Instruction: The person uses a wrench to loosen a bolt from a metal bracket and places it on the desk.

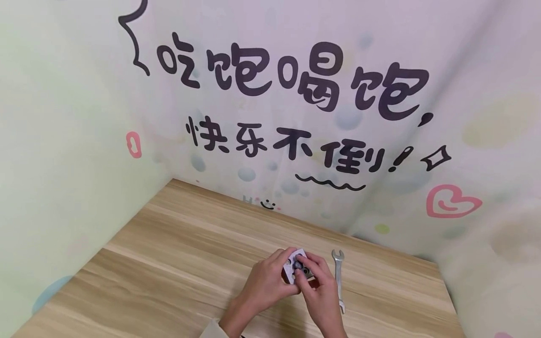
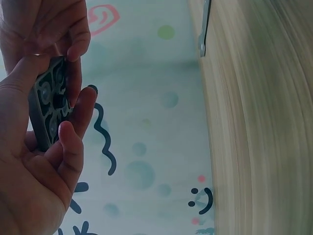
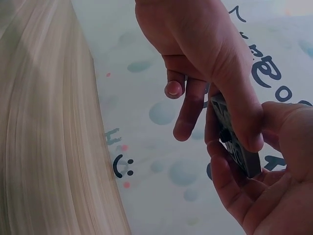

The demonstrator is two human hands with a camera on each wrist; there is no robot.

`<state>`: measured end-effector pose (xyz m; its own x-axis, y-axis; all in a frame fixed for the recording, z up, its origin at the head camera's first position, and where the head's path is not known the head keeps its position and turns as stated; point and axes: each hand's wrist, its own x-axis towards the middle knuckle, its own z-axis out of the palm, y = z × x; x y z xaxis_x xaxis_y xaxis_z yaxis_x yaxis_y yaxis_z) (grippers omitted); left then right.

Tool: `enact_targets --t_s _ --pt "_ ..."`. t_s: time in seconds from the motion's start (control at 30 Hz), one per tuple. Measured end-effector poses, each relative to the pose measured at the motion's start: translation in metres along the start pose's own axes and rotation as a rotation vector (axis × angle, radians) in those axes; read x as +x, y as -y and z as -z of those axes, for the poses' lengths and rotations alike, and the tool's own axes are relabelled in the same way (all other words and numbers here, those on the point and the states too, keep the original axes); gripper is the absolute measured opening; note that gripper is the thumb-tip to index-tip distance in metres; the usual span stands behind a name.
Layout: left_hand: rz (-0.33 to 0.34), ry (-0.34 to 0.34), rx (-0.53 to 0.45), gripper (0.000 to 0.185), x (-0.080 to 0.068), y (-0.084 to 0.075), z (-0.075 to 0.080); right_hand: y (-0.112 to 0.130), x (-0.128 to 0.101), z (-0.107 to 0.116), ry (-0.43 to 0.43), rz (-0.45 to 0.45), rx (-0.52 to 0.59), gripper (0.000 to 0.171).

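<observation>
A small white square block (image 1: 297,265) with round holes and a dark part in its middle is held above the wooden table (image 1: 177,263). My left hand (image 1: 270,281) grips it from the left, fingers curled round its edges. In the left wrist view the block (image 2: 49,103) looks dark with ring-shaped recesses. My right hand (image 1: 314,286) pinches at the dark part on its face with thumb and forefinger. In the right wrist view the block (image 3: 234,142) shows edge-on between both hands.
A silver open-ended wrench (image 1: 339,278) lies on the table just right of my hands, its end also in the left wrist view (image 2: 204,27). A printed cloth backdrop (image 1: 296,117) walls the table at the back and both sides.
</observation>
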<state>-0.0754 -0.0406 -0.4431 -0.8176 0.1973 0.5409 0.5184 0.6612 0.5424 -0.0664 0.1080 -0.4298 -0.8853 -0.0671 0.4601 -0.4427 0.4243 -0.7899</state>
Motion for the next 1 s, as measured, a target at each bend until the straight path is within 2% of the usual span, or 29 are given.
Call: enact_targets --t_s 0.13,0.3,0.57,0.73,1.0 --pt "0.014 0.019 -0.014 0.068 0.000 -0.001 0.001 0.001 -0.001 0.001 0.018 -0.021 0.044 0.036" --pt "0.012 0.004 -0.008 0.069 0.000 -0.002 0.003 0.004 -0.002 0.001 0.026 -0.099 0.103 0.047" --pt "0.009 -0.005 -0.013 0.068 -0.002 -0.003 0.002 0.010 -0.003 -0.002 -0.023 -0.194 0.120 0.037" --pt "0.003 -0.009 -0.007 0.067 -0.003 -0.004 0.002 0.011 -0.003 -0.004 -0.049 -0.204 0.143 0.032" --pt "0.005 -0.003 0.003 0.069 -0.003 -0.006 0.004 0.010 -0.003 -0.008 -0.102 -0.166 0.143 0.027"
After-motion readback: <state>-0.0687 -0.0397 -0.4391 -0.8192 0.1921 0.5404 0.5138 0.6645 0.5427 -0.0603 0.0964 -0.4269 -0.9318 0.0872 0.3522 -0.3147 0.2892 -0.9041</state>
